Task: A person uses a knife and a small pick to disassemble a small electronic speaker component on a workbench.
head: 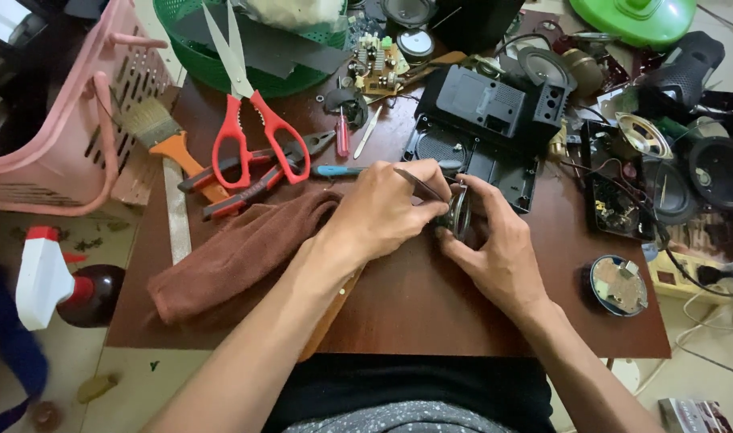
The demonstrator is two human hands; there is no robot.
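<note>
My left hand (382, 210) grips a thin metal tool (418, 184), its tip pointing right toward a small round speaker part (460, 212). My right hand (498, 250) holds that speaker part on edge against the brown table (430, 313). Both hands meet just in front of an open black plastic casing (482, 120). My left forearm lies over a brown cloth (238, 256).
Red-handled scissors (250, 120), pliers (262, 172), a brush (162, 136), a blue screwdriver (338, 170) and a circuit board (378, 68) lie behind the hands. Loose speakers (643, 136) crowd the right. A pink basket (78, 120) and spray bottle (50, 285) stand left.
</note>
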